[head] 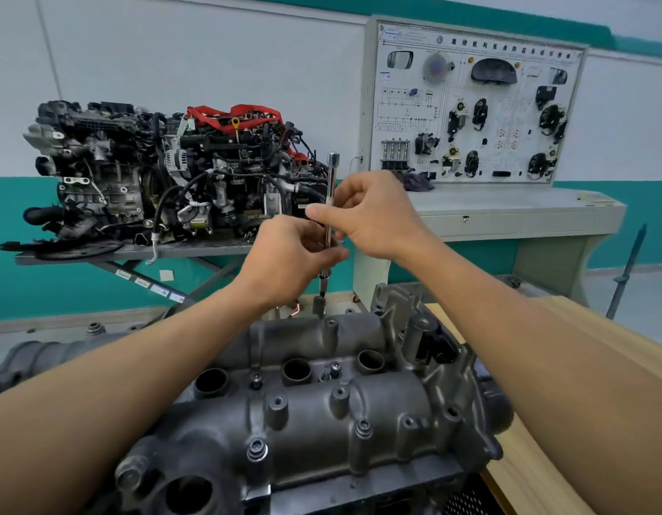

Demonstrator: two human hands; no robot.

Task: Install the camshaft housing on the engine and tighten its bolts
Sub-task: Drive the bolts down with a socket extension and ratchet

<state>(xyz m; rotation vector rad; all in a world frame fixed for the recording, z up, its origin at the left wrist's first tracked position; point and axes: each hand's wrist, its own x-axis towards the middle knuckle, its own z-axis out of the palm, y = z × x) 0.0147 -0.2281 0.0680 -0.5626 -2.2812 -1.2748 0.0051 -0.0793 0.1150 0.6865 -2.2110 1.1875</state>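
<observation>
The grey cast camshaft housing lies on the engine right below me, with several bolts standing in its bosses. A long chrome extension bar stands upright over the housing's far edge, its lower tip down at a boss there. My left hand pinches the bar's lower half. My right hand pinches the shaft just above, fingers curled round it. The bar's middle is hidden behind my fingers.
A wooden bench top runs along the right. Behind stands another complete engine on a metal stand, and a white wiring training board on a grey desk. A dark rod leans at the far right.
</observation>
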